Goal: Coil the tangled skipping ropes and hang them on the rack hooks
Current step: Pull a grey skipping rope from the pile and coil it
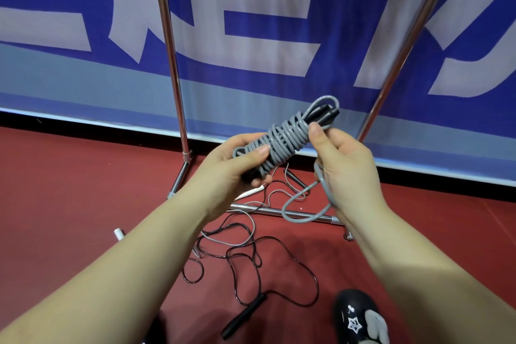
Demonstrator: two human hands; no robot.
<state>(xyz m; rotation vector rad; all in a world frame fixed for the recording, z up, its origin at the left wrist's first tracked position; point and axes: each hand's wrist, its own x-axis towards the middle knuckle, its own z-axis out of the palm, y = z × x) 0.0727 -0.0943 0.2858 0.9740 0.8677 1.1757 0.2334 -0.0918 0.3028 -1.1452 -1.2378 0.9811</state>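
Ropes (251,254) lie tangled on the floor at 6 o'clock, while above them the left hand (231,162) grips the limp, light grey rope (284,139) bundle by its handles and the right hand (343,159) pinches its floppy tail, rack (170,64) at 12

Grey rope (284,138): uniform mid-grey cord, wound over black handles (324,112). Floor (69,190): dull red, plain. Thin rope (268,257) on floor: black, glossy, with reddish glints; its handle (243,315) matte black. Second thin cord (245,220): pale grey-white, with white handle (248,193). Banner (251,22): saturated blue with large pale lavender-white characters, light grey-blue band along its bottom. Rack tubes (170,58): bright chrome. Shoe (360,315): black with white star print and grey patch.
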